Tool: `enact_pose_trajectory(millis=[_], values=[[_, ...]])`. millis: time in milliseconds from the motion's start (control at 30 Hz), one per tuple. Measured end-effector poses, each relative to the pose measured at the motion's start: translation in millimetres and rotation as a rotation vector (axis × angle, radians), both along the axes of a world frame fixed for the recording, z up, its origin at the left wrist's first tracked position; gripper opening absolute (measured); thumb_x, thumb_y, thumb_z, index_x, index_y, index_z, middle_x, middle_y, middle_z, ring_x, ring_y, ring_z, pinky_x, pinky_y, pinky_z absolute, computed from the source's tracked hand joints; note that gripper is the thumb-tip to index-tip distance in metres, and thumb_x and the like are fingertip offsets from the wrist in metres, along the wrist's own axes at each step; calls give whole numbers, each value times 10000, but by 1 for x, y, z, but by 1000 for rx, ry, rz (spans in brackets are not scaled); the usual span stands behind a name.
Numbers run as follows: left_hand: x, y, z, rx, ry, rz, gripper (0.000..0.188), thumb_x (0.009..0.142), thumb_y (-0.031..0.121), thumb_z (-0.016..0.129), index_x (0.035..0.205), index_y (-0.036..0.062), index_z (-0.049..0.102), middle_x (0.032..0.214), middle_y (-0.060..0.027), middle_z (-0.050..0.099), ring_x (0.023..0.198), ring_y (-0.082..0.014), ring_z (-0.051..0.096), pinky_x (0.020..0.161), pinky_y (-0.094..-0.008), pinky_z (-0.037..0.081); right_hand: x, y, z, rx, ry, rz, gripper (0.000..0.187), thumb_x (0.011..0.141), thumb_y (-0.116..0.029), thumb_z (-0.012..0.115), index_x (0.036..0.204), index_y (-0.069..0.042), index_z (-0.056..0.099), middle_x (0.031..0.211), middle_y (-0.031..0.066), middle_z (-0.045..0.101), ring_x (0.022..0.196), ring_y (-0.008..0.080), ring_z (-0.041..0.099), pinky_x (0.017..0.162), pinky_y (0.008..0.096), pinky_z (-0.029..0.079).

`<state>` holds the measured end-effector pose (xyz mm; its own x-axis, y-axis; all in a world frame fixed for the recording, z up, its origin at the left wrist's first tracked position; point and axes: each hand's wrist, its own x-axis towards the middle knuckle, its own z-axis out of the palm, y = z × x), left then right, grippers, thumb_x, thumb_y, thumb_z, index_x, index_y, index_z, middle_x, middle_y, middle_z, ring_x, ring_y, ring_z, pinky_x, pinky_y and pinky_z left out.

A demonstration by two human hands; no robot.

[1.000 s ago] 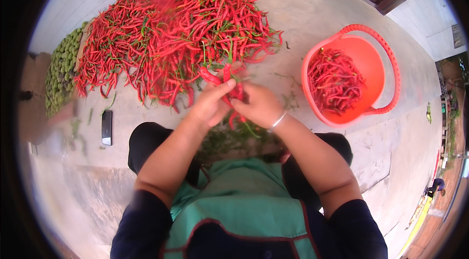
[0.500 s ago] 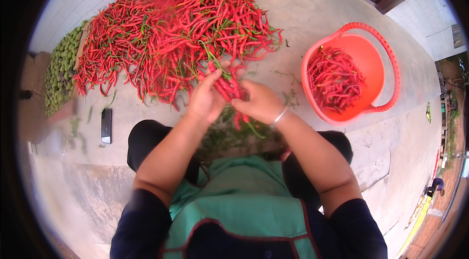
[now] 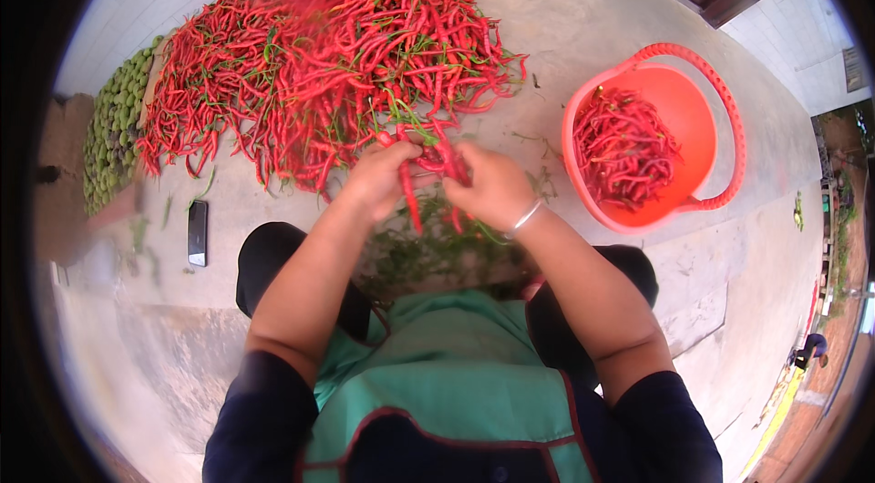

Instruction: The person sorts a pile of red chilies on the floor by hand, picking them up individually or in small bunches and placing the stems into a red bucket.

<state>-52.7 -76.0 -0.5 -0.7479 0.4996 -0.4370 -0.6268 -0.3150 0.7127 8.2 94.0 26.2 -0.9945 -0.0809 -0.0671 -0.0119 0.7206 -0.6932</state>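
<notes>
Long red chili peppers point(image 3: 409, 196) hang from my left hand point(image 3: 378, 179), its thumb and fingers pinched on them near their green stems. My right hand point(image 3: 490, 187), with a silver bracelet at the wrist, is closed around a few more red chilies point(image 3: 447, 160). Both hands are close together over the near edge of a big chili heap point(image 3: 337, 64), with green stems point(image 3: 401, 114) poking up beyond the fingers. To the right stands a red plastic basket point(image 3: 693, 132) with an arched handle, part filled with chilies point(image 3: 624, 146).
Green stems and leaves point(image 3: 415, 255) lie on the ground between my knees. A black phone point(image 3: 198, 233) rests on the concrete at left. Behind it, green round produce point(image 3: 118, 128) is piled by the tiled wall. Far right, another person point(image 3: 811, 351) bends over.
My hands have turned inward and the chilies between them have shifted; one now dangles downward from my left hand. The basket and the heap stay in place.
</notes>
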Motion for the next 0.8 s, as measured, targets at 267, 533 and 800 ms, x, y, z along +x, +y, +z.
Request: enact_pose_trajectory(millis=[267,533,800], values=[[-14,-13,-4,127,-80,142,216,866,72,462,1053,-11,530,829,-66,589,810,-215,619,763,-374,525,-5,9,-6,67,35,-63,299,722,-203,603,935,-23,495,721,175,596,707,357,588,635,444,453],[23,21,-7,-47,94,-121,293,860,177,606,1099,24,533,905,-38,592,825,-143,568,747,-299,461,-6,0,-11,16,6,-36,294,717,-226,649,864,-12,514,731,165,597,706,354,578,653,420,453],[23,26,-6,27,-10,27,193,866,149,578,982,-4,566,859,-109,613,740,-194,611,600,-326,520,-13,7,-20,-404,-110,-27,270,733,-185,691,876,-1,555,713,106,595,630,216,576,623,328,465]])
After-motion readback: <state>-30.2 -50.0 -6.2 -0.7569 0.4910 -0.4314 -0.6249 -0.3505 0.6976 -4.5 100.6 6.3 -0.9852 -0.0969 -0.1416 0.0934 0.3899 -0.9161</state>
